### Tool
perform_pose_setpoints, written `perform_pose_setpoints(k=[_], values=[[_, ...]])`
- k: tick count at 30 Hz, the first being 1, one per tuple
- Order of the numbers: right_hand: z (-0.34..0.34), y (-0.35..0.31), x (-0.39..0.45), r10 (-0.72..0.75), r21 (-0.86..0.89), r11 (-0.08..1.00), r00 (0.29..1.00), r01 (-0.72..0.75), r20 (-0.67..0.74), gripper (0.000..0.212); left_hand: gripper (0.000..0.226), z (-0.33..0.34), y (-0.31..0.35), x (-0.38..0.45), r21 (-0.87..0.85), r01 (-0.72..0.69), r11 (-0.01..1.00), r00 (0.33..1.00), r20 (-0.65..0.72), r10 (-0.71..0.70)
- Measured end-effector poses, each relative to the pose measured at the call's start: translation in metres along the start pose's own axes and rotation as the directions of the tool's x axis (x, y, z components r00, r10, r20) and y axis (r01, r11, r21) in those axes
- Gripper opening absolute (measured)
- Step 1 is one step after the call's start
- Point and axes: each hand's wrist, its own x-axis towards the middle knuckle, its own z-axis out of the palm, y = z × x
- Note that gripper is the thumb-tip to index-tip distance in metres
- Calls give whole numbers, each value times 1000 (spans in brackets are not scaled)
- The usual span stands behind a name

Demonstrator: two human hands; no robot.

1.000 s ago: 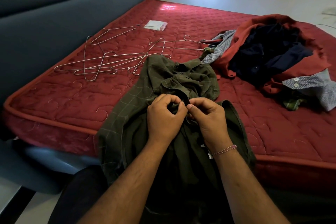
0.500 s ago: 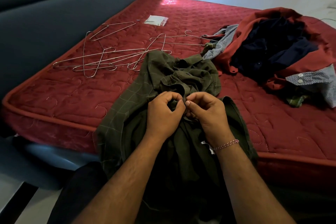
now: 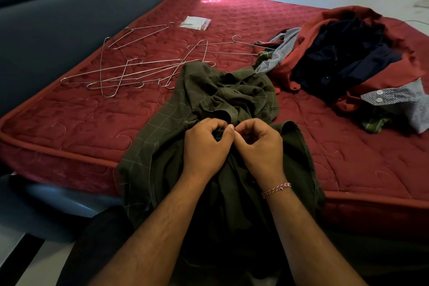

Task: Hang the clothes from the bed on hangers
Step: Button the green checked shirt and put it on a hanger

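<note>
Both hands work the front of a green shirt at the bed's edge.

Head view: the left hand [image 3: 204, 146] and right hand [image 3: 260, 146] are curled, fingertips pinching the shirt [image 3: 220, 97] where its front edges meet, probably at a button. The shirt lies half on the bed [image 3: 348, 146], half draped toward the person's lap. Wire hangers [image 3: 125, 72] lie scattered just beyond it; a clothes pile [image 3: 348, 58] sits to the right. No garment is hung yet. Next, the front likely needs opening or closing, then a hanger fetched and slid into the shoulders.

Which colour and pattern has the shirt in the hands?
Dark olive green shirt with thin pale checks, head view.
</note>
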Motion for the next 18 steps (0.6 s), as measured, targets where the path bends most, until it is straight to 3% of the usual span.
perform_pose_setpoints(k=[7,10,14,18], values=[[3,0,-7,-150,-175,974,988,142,-31,12,10,2,-3,-1,95,-10,995,999,51,5],[2,1,-6,-147,-160,977,989,143,-13,11,10,-3,-4,2,85,4,996,994,110,-13],[-11,-1,4,65,183,978,977,-103,201,4,14,-7,-6,4,61,9,998,982,188,-21],[-25,-4,19,218,345,835,832,-430,510,5,19,-12,-9,8,17,28,999,952,304,-32]])
